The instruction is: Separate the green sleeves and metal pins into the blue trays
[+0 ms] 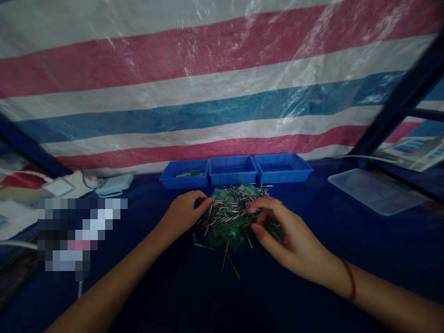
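A heap of thin metal pins (231, 209), resembling blind rivets, lies in the middle of the dark blue table. Small green plastic packets (229, 235) are mixed in under and around the pins. My left hand (185, 212) is at the heap's left edge, thumb and forefinger curved with a gap between them; its other fingers are largely hidden. On the right side, my right hand (282, 231) hovers at the heap with thumb and fingers apart, and nothing shows between them. A few loose pins (234, 268) lie in front of the heap.
Behind the heap stand three blue bins in a row: the left bin (166, 177) holds green packets, beside the middle bin (233, 177) and right bin (286, 174). A clear plastic lid (376, 192) lies right. A light blue case (116, 185) and cables are left. Striped sheeting hangs behind.
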Demonstrator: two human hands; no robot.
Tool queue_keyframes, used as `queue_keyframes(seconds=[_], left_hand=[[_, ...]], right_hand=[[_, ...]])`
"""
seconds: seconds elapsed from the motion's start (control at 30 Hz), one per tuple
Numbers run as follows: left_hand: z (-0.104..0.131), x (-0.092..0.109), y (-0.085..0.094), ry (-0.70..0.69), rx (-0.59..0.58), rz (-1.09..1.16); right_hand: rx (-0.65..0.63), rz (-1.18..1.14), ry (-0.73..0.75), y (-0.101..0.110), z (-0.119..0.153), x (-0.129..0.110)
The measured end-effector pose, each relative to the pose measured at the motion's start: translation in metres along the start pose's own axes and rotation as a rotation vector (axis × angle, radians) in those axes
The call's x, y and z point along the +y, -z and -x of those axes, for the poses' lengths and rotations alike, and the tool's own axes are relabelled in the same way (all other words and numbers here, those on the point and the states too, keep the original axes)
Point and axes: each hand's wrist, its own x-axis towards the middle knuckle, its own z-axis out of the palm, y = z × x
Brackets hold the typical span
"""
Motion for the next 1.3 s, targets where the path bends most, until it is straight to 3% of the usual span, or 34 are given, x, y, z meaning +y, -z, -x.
queue_keyframes(seconds=[0.13,0.3,0.4,0.53,0.63,0.73,0.93,1.13,1.3], left_hand=[[0.001,0.006,0.004,0.072,0.061,0.074],[0.007,0.018,0.023,0.116,0.305,0.068],[0.01,0.032,0.032,0.103,0.356,0.262],[0.013,0.062,0.025,0.056,0.226,0.705],[0.017,0.082,0.006,0.09,0.095,0.912],[0.02,0.091,-0.012,0.095,0.049,1.06],[0.026,0.081,-0.023,0.038,-0.065,0.944],[0.028,0.075,-0.022,0.049,0.015,0.914],[0.027,0.07,-0.026,0.056,0.013,1.139]], right_hand=[[-0.002,0.004,0.013,0.0,0.0,-0.001],[-0.001,-0.007,0.018,0.001,0.0,0.0],[0.01,-0.02,0.007,0.0,0.0,0.0],[0.092,-0.211,-0.127,0.001,-0.002,-0.003],[0.14,-0.416,-0.223,0.003,-0.005,-0.003],[0.121,-0.49,-0.296,0.005,-0.006,-0.002],[0.051,-0.46,-0.226,0.0,-0.002,-0.001],[0.067,-0.345,-0.178,-0.004,-0.002,-0.004],[0.186,-0.117,0.019,0.004,-0.003,-0.003]])
